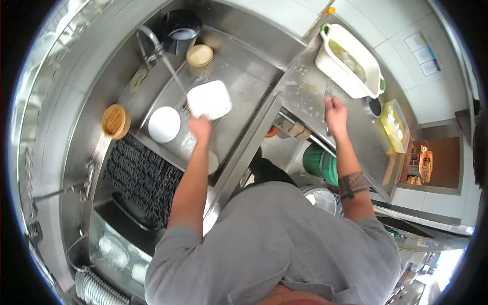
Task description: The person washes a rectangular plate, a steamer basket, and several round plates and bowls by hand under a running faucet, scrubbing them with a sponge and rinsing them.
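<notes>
My left hand (201, 128) grips the near edge of a white square plate (209, 99) over the steel sink (249, 84). Water runs down from the tap (151, 40) toward the plate's left side. Over the steel counter at the right, my right hand (335, 113) is closed around a fork (328, 87), whose tines point away from me. A white round plate (164, 124) lies in the sink, left of my left hand. Beyond the square plate stands a round tan container (199, 55).
A white tub (351, 84) with green handles holds murky liquid at the back right. Near it are a yellow tray (394, 127) and a small dark bowl (374, 107). A bamboo steamer (116, 122) and a black ribbed mat (140, 175) lie left of the sink. A dark bucket (178, 43) stands behind.
</notes>
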### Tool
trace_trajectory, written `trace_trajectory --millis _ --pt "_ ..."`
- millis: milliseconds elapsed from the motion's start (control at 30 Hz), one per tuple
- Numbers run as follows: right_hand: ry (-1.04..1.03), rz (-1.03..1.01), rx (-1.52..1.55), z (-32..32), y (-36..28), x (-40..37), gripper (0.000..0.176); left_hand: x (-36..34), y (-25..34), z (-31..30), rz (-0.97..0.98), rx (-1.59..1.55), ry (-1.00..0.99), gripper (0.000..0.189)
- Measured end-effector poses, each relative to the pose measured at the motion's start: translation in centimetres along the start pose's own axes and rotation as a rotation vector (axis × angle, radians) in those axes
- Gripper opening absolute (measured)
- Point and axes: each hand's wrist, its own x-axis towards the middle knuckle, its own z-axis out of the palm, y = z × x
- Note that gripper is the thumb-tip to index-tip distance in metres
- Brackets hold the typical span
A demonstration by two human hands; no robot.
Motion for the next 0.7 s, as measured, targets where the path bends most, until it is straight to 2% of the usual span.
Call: trace_trajectory --millis 67,100,133,167,200,233,267,300,333,367,400,433,467,500,533,567,633,700 --pt "0.205 -0.171 -0.111 -1.8 2.0 8.3 0.026 1.6 -0.6 -1.1 0.024 -0.117 0.073 0.034" --pt "0.156 -0.120 0.007 -3.9 3.3 13.0 0.026 1.9 -0.1 -2.2 -0.171 -0.079 0.105 0.034" --pt "0.053 0.042 0.121 -6.3 3.3 17.4 0.028 2.2 -0.3 -3.8 -0.372 -0.043 0.152 0.034" --pt "-0.009 0.019 -0.144 -8.6 -0.2 19.6 0.036 3.3 -2.1 -4.1 -0.332 -0.025 0.116 0.034" --pt "-0.036 -0.225 -0.559 -10.7 3.7 27.7 0.046 4.4 -3.8 -4.5 -0.291 -0.009 0.081 0.034" --pt "0.210 -0.307 -0.869 -10.7 -0.2 27.4 0.055 5.8 -5.0 -4.2 -0.307 -0.004 0.071 0.035" --pt "0.159 -0.366 -0.996 -11.0 -1.7 28.9 0.058 7.1 -6.0 -4.0 -0.323 0.001 0.060 0.036" --pt "0.026 -0.354 -0.935 -9.2 -4.9 29.1 0.054 9.3 -7.8 -3.2 -0.372 -0.022 0.101 0.037" --pt "-0.105 -0.331 -0.879 -6.9 -7.8 28.0 0.050 11.5 -9.7 -2.3 -0.418 -0.046 0.144 0.038" --pt "-0.379 -0.441 -0.505 -3.3 -8.4 27.1 0.038 13.5 -12.6 -1.3 -0.445 -0.041 0.158 0.039" --pt "-0.547 -0.340 -0.202 2.0 -10.3 23.9 0.033 15.2 -15.3 -0.5 -0.470 -0.038 0.165 0.041" --pt "-0.817 -0.210 0.188 7.5 -14.7 18.8 0.035 16.9 -17.8 0.2 -0.478 -0.044 0.195 0.041" --pt "-1.044 -0.102 0.356 13.4 -16.8 16.2 0.035 18.5 -20.1 0.8 -0.519 0.021 0.202 0.042" --pt "-1.146 -0.116 0.330 19.3 -19.3 12.8 0.033 19.8 -21.4 1.3 -0.560 0.084 0.205 0.043" --pt "-1.227 -0.227 0.287 25.3 -20.9 10.6 0.033 20.7 -21.5 1.5 -0.566 0.077 0.228 0.043" --pt "-1.332 -0.210 0.325 29.7 -24.7 8.4 0.036 21.0 -21.0 1.5 -0.636 0.057 0.174 0.042" --pt "-1.448 0.052 0.655 40.7 -27.4 6.0 0.035 21.1 -19.2 1.4 -0.713 0.033 0.139 0.042" --pt "-1.428 0.230 0.806 46.7 -32.0 3.9 0.035 20.7 -16.5 1.0 -0.603 -0.159 0.208 0.039"
